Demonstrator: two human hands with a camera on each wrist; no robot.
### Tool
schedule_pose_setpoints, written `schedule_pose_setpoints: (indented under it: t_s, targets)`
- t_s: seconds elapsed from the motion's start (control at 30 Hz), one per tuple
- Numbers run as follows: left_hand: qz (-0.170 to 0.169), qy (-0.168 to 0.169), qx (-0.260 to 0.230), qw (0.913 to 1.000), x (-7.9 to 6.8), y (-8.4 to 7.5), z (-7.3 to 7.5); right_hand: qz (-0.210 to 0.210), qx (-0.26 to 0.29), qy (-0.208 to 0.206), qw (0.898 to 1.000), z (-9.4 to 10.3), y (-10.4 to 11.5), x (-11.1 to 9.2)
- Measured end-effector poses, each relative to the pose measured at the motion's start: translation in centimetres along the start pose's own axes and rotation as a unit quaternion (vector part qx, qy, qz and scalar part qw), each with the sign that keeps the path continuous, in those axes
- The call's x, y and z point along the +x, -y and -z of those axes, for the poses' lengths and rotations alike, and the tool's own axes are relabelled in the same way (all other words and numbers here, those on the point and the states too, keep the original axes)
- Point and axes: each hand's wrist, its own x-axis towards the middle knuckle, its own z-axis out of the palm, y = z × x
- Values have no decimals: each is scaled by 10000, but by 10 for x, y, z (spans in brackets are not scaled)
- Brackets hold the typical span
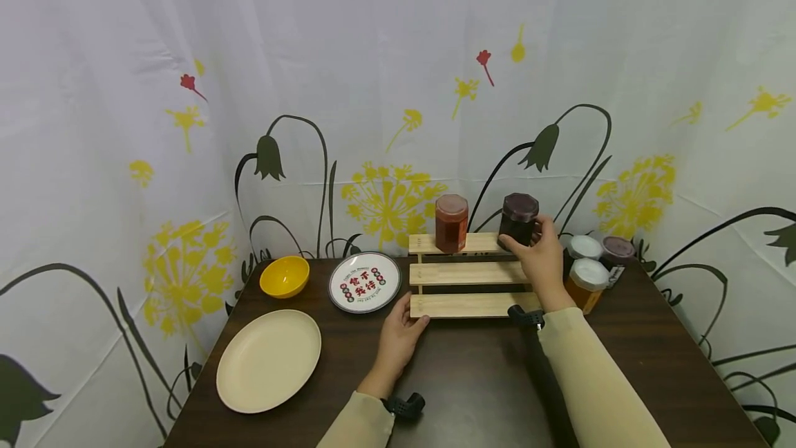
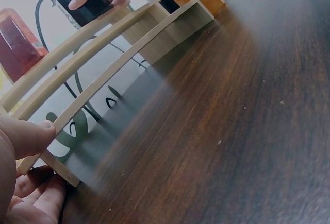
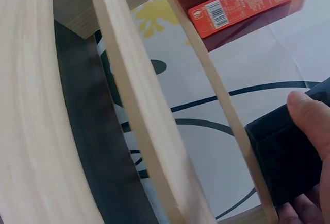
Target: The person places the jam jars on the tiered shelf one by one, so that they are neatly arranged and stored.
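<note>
A tiered wooden rack (image 1: 469, 305) with three slats stands at the back of the table. My left hand (image 1: 398, 341) grips its front left corner, thumb on the lowest slat and fingers beneath, as the left wrist view shows. My right hand (image 1: 542, 260) holds a dark jar (image 1: 519, 216) between thumb and fingers at the right part of the top slat. In the right wrist view the base of the dark jar (image 3: 289, 152) is right at the slat's edge. A red jar (image 1: 450, 223) with a printed label stands on the top slat, farther left.
Right of the rack stand several more jars: an amber jar (image 1: 586, 285) with a white lid, another white-lidded jar (image 1: 584, 247) and a purple-lidded jar (image 1: 618, 258). To the left are a yellow bowl (image 1: 285, 277), a printed plate (image 1: 365, 283) and a cream oval plate (image 1: 269, 361). A patterned curtain hangs behind.
</note>
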Motion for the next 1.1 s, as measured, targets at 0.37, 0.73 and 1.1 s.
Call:
schedule_pose_setpoints:
  t_s: [0.37, 0.73, 1.1]
  targets:
    - [-106, 13, -69, 9999, 2, -4, -1, -155, -146, 362, 9991, 7, 3, 8]
    - [58, -5, -69, 10000, -3, -2, -1, -390, 171, 892, 9951, 8, 6, -1]
    - [-41, 32, -106, 9999, -2, -4, 0, -148, 359, 499, 9980, 20, 13, -30]
